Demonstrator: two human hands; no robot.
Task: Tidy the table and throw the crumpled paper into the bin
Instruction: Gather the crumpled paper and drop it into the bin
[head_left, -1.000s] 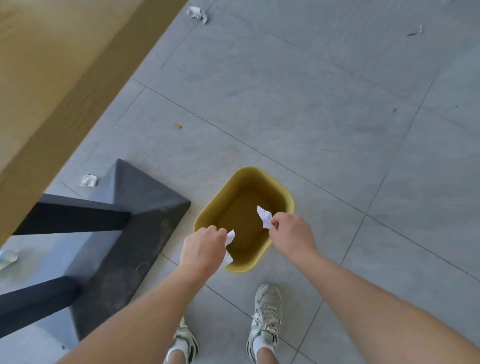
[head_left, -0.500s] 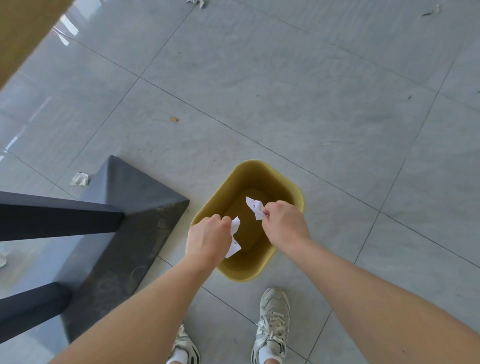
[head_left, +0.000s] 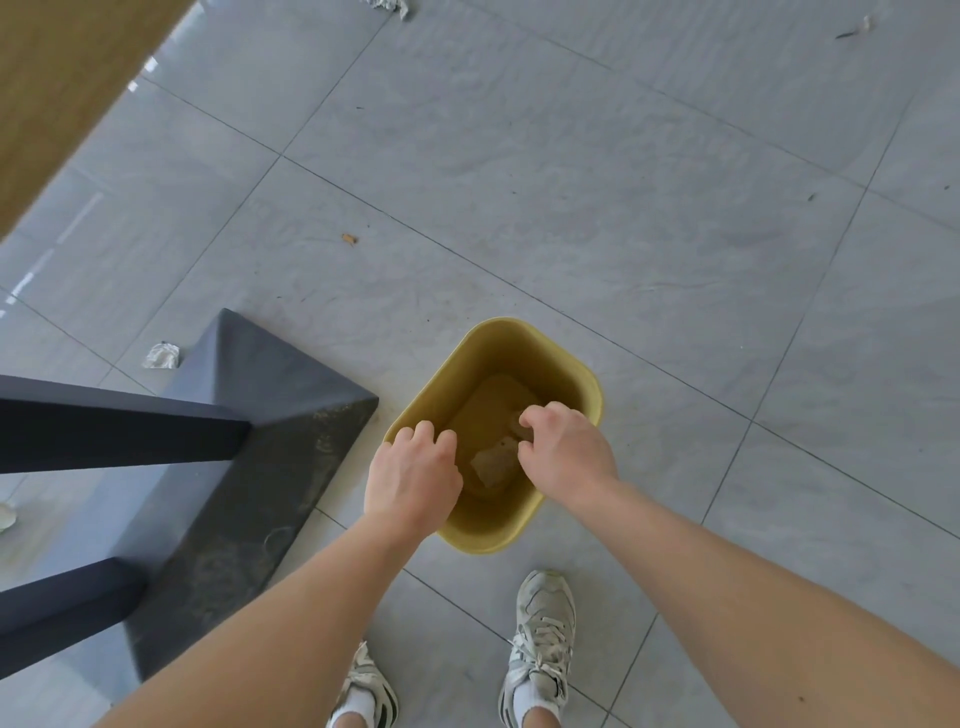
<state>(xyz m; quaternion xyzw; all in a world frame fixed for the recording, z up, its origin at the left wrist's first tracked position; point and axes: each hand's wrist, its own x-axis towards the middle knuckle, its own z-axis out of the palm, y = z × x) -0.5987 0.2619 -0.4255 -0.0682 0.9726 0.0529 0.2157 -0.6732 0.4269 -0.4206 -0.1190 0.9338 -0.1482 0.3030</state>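
A yellow bin (head_left: 563, 358) stands on the grey tiled floor in front of my feet. Both hands hover over its opening. My left hand (head_left: 413, 480) is above the near-left rim and my right hand (head_left: 563, 452) above the near-right side; each has loosely curled, parted fingers with nothing in them. A crumpled paper (head_left: 493, 460) lies at the bottom of the bin between the hands. Another paper scrap near my right fingertips is mostly hidden.
The dark table base (head_left: 249, 467) and its legs stand just left of the bin. The wooden table edge (head_left: 62, 78) fills the upper left corner. More crumpled paper lies on the floor by the base (head_left: 162, 356), at the top (head_left: 387, 5) and far left (head_left: 5, 517).
Both hands let go of the white paper pieces they held; the paper now lies inside the bin. The hands stay over the opening.
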